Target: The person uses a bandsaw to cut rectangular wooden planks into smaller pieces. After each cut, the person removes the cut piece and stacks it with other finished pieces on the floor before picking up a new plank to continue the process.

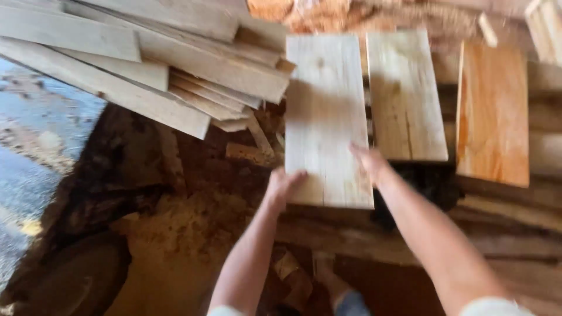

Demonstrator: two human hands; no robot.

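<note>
Board in hand: pale wooden plank (326, 117), short, flat and rectangular, lying lengthwise away from the viewer beside two similar boards.
Left hand: left hand (283, 186) grips the plank's near left corner, fingers curled over the top face; grasping, not released.
Right hand: right hand (370, 162) lies on the plank's right edge near its near end; fingers look pressed to the wood, but motion blur hides whether they wrap under it.
Neighbouring boards: a second pale board (405, 96) sits just to the right, nearly touching; an orange-toned board (493, 114) lies further right, apart.
Stack: a heap of long light planks (146, 64) fills the upper left, fanned and overlapping.
Ground: sawdust (175, 234) and offcuts (252, 153) cover the dark floor below the hands.
Handling, as judged: stiff, dry, probably light enough for two hands; rough sawn faces resist slipping, while edges may splinter. Holding both long edges near one end, or at mid-length for balance, suits it best.
Packages, labels, signs: none visible anywhere in view.
</note>
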